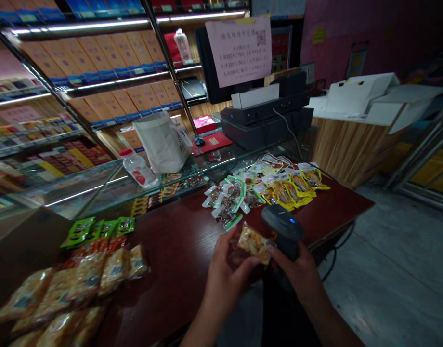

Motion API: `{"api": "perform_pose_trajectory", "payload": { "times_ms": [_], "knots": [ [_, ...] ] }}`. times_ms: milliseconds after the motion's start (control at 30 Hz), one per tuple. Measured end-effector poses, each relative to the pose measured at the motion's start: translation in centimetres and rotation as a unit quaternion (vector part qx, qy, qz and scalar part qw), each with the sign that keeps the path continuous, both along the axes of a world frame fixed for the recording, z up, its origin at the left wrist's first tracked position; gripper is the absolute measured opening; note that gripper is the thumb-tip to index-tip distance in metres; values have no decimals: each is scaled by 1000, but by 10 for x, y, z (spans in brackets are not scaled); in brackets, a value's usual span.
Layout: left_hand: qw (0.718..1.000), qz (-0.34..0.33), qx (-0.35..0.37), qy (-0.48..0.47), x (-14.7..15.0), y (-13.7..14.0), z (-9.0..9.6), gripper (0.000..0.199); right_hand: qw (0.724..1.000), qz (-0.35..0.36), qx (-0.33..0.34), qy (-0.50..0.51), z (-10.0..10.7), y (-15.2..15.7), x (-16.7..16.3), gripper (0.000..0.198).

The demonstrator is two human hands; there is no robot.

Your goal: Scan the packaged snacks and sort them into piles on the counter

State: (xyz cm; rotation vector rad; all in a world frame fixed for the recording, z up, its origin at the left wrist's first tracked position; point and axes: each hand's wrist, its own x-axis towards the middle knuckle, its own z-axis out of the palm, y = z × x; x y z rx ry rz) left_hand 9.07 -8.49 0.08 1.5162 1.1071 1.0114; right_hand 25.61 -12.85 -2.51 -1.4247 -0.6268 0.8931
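Between my two hands is a clear-wrapped, pale yellow snack packet [254, 242], raised over the front edge of the dark red table [171, 260]. My left hand [227, 267] grips its left side, thumb along the lower edge. My right hand [303, 274] is closed around a dark barcode scanner [283, 226] with a lit blue light, and its thumb reaches to the packet's right end. Just beyond lie small packets with green edges [228, 197] and yellow-edged packets [292, 188]. The scanner's handle is partly hidden by my fingers.
Similar snack packets [87, 272], orange packets [98, 246] and green packets [98, 229] lie at left by a cardboard box [22, 241]. A glass counter holds a bottle [138, 167], a white bag [162, 142] and a cash register [267, 115]. Cables hang at the table's right.
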Motion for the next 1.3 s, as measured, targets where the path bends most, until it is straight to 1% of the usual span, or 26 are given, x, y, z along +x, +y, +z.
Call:
{"api": "perform_pose_trajectory", "payload": {
  "times_ms": [67,133,167,233,333,467,600,733,867,1033,1200,1300],
  "knots": [
    [992,-8,-100,-79,-5,4,5,58,1000,-2,2,9,1,-1,-2,50],
    [977,-12,-167,-132,-9,8,8,49,1000,-4,10,15,4,-2,-4,53],
    [971,-11,-184,-150,-11,10,10,47,1000,-2,13,17,5,-2,-6,54],
    [967,2,-193,-169,-14,12,11,44,1000,8,18,23,9,-2,-9,54],
    [969,43,-164,-180,-20,18,12,42,999,34,30,29,12,-2,-9,48],
    [967,142,-80,-197,-36,33,9,42,995,72,68,3,12,-6,3,41],
    [953,230,-5,-196,-53,48,-3,37,987,139,66,-52,8,-14,15,40],
    [937,287,26,-198,-61,55,-19,34,975,183,53,-111,7,-22,14,40],
    [937,295,38,-185,-63,55,-25,33,965,213,52,-142,12,-24,7,38],
    [937,294,44,-183,-62,52,-23,30,955,212,48,-204,14,-24,3,38],
    [935,303,45,-180,-60,51,-22,28,952,202,50,-223,14,-25,1,37],
    [937,292,48,-187,-61,52,-24,27,951,202,50,-227,17,-26,1,37]
  ]
}}
